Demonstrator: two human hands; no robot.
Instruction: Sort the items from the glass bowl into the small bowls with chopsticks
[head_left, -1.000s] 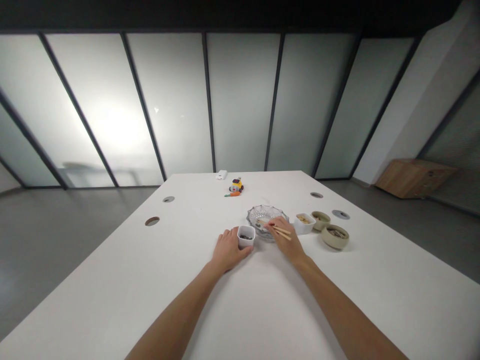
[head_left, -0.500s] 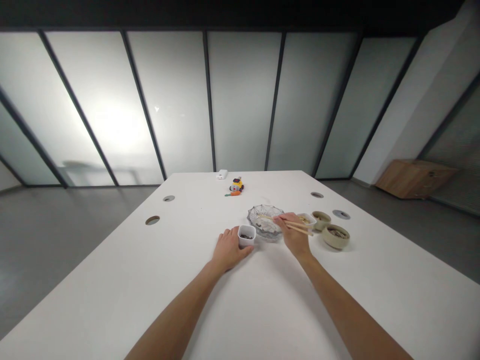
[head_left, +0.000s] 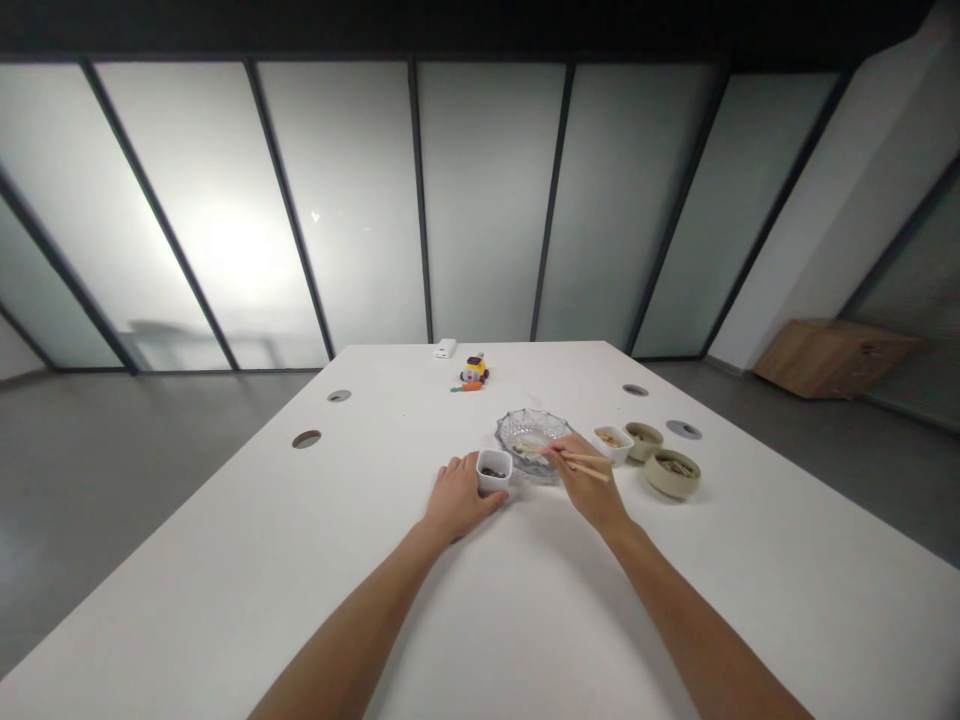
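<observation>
My left hand (head_left: 457,498) is curled round the left side of a small white square cup (head_left: 494,482), which stands on the table and holds dark pieces. In my right hand (head_left: 583,478) is a pair of wooden chopsticks (head_left: 592,467). Their tips reach over a clear glass bowl (head_left: 517,431) with a faceted rim, just behind and right of the cup. What the tips touch is too small to tell. Right of the bowl sits a white dish (head_left: 615,449) with yellowish pieces, beside two olive bowls (head_left: 643,450) (head_left: 673,482) with contents in them.
A yellow toy vehicle (head_left: 474,369) and an orange carrot-shaped item (head_left: 471,387) lie farther back on the white table (head_left: 375,480). Behind them is a white box-like object (head_left: 445,348). Round holes (head_left: 307,439) mark both table sides. A wooden cabinet (head_left: 832,358) stands on the floor at right.
My right hand has shifted slightly, and the chopsticks' tips are lower and nearer the front of the glass bowl. More of the white dish shows. My left hand stays at the cup.
</observation>
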